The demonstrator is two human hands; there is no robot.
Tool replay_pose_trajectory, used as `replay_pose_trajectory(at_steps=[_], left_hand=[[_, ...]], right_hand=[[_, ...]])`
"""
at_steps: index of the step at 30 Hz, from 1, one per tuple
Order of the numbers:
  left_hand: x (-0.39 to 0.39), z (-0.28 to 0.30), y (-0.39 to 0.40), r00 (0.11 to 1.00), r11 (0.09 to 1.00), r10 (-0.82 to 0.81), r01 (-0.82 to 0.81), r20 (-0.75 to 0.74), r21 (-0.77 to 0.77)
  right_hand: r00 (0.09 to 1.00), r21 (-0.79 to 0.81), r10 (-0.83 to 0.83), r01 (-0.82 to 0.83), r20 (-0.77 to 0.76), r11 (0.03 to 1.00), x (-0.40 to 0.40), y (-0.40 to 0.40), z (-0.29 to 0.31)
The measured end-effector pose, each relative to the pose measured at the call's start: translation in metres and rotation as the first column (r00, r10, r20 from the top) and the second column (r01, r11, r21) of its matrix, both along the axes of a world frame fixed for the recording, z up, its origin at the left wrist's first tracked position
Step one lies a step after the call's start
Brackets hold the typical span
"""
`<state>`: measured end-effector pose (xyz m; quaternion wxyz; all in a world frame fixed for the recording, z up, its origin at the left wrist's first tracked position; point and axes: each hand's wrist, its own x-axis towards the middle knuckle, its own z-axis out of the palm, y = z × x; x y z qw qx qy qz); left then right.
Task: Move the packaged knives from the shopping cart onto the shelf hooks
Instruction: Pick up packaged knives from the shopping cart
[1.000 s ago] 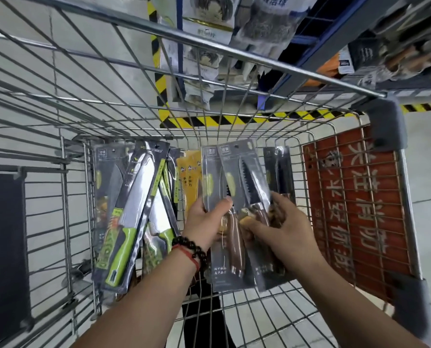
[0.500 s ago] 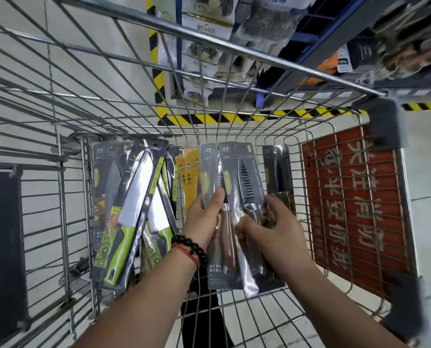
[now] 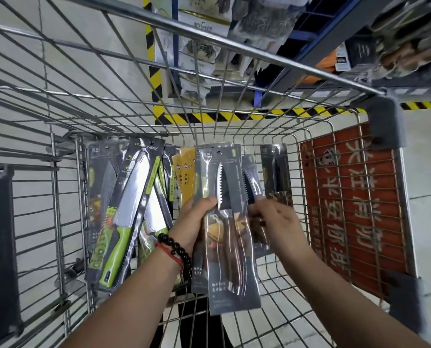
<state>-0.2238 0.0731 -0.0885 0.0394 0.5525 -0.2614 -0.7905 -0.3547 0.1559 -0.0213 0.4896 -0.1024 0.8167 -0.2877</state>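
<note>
Head view: looking down into a wire cart (image 3: 279,151), both hands inside it.
Left hand (image 3: 196,222): the grip is closed on the front knife pack (image 3: 230,247); the thumb lies on its face just beside the blade, the other fingers are behind the pack. A black bead bracelet (image 3: 176,249) and a red cord (image 3: 170,253) are on the wrist.
Front knife pack: dark grey, upright with a small tilt, held above the cart bottom. It shows a saw-tooth blade and a brown handle. Another grey pack seems to lie behind it in the same hand; how many, I cannot tell.
Right hand (image 3: 277,222): the fingers are closed on a second dark pack (image 3: 253,187), just behind and to the right of the front pack. Only the blade part of this pack shows; the hand covers the rest.
Third dark pack (image 3: 275,172): it stands against the far wall of the cart, right of the hands, apart from them.
Green knives (image 3: 124,212): several packs with green handles lean in the left part of the cart, the largest in front.
Yellow packs (image 3: 184,177): they stand between the green knives and the packs in the hands.
Red sign (image 3: 352,207): fixed on the right wall of the cart, with white characters.
Shelf (image 3: 317,49): beyond the cart, at the top, with hanging goods; they are blurred. The hooks themselves I cannot make out.
Floor (image 3: 222,118): a yellow and black stripe runs along the base of the shelf.
</note>
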Motion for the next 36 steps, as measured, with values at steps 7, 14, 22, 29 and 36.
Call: replay_pose_trajectory(at_steps=[7, 14, 22, 29, 36], left_hand=[[0.007, 0.005, 0.0, 1.0, 0.998, -0.016, 0.015, -0.02, -0.064], [0.009, 0.003, 0.005, 0.999, 0.999, 0.018, -0.019, -0.04, -0.045], [0.009, 0.004, 0.004, 0.996, 0.997, 0.072, -0.073, -0.047, -0.025], [0.005, -0.003, 0.008, 0.999, 0.998, 0.046, -0.047, -0.029, -0.041], [-0.001, -0.007, 0.019, 0.999, 0.999, 0.033, -0.033, -0.009, 0.003]], right_hand=[[0.716, 0.588, 0.59, -0.309, -0.374, 0.748, -0.033, 0.007, -0.096], [0.5, 0.614, 0.706, -0.369, -0.501, 0.697, -0.026, 0.016, -0.109], [0.704, 0.256, 0.475, -0.401, -0.528, 0.88, -0.029, 0.021, -0.08], [0.85, 0.228, 0.202, -0.099, -0.487, 0.969, -0.061, 0.021, -0.064], [0.859, 0.373, 0.225, -0.043, -0.46, 0.927, -0.062, 0.024, -0.093]])
